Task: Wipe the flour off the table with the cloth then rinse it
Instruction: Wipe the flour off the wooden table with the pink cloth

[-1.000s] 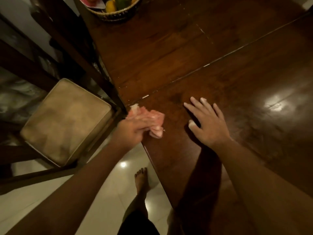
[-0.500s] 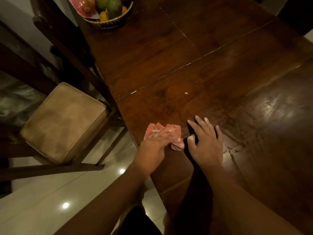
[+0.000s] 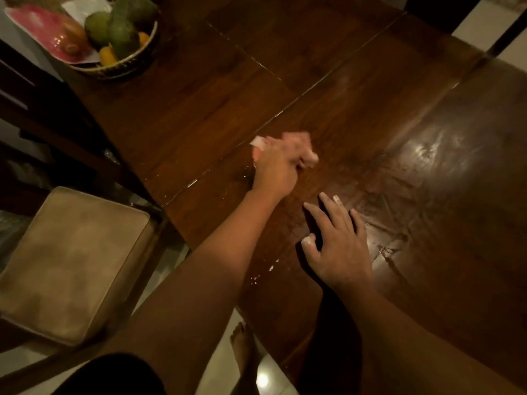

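Bench edge: the near edge of the dark wooden bench (image 3: 370, 109) runs on a slant below both wrists, and the left forearm crosses it.
Open room: glossy wood stretches beyond and to the right of both hands. A seam in the wood passes just beyond the left hand (image 3: 275, 166).
Off the edge: a cushioned chair seat (image 3: 71, 260) stands left of the left forearm.
Far corner: a fruit basket (image 3: 114, 67) sits well beyond and left of the left hand.
Left hand: arm extended, fingers curled round the pink cloth (image 3: 310, 158), pressing it onto the bench.
Right hand (image 3: 339, 246): palm down on the wood, fingers spread, nearer the person and right of the left hand. The thumb tip and one fingertip are white.
Flour (image 3: 271, 268): small specks lie between the right thumb and the bench edge.
Hard to make out: the cloth and the left fingers are blurred, and most of the cloth is hidden under the hand. The basket is cut off at the top.
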### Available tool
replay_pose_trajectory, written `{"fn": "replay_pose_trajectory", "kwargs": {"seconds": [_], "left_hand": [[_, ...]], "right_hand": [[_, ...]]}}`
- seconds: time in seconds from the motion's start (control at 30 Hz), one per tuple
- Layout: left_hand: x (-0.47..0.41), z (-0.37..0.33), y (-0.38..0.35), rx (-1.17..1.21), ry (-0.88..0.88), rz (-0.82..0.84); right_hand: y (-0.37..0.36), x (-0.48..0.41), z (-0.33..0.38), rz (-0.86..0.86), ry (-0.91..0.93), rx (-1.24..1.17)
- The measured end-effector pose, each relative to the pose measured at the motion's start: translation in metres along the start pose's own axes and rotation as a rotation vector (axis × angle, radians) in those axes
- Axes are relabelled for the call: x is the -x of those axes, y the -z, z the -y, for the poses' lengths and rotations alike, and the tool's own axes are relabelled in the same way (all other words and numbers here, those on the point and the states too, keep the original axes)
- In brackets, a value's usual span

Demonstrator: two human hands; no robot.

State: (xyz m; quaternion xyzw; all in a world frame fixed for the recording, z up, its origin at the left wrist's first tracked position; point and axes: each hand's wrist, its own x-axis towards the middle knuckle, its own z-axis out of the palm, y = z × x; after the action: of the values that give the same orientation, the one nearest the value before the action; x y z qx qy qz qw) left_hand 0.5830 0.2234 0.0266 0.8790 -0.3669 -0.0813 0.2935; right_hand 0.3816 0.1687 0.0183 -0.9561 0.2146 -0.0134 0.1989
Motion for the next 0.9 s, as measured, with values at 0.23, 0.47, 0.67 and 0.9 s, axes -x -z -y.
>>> {"fn": "replay_pose_trajectory", "kwargs": {"seconds": [0.23,0.47,0.67,0.9], "left_hand": [[0.081,0.068,0.059,0.199,-0.103,0.17],[0.017,0.075,0.057,0.083,0.355,-0.213],[0.036,0.011,0.025,0.061,-0.033,-0.019],[0.109,0.09,0.096,0.122,-0.222,0.42]], "right_hand": [[0.004,0.001,0.0,-0.015,-0.088,-0.065],[0.004,-0.003,0.004,-0.052,-0.156,-0.052],[0.005,-0.004,0.006,-0.078,-0.199,-0.041],[0.004,-0.004,0.005,-0.085,-0.224,-0.051]]}}
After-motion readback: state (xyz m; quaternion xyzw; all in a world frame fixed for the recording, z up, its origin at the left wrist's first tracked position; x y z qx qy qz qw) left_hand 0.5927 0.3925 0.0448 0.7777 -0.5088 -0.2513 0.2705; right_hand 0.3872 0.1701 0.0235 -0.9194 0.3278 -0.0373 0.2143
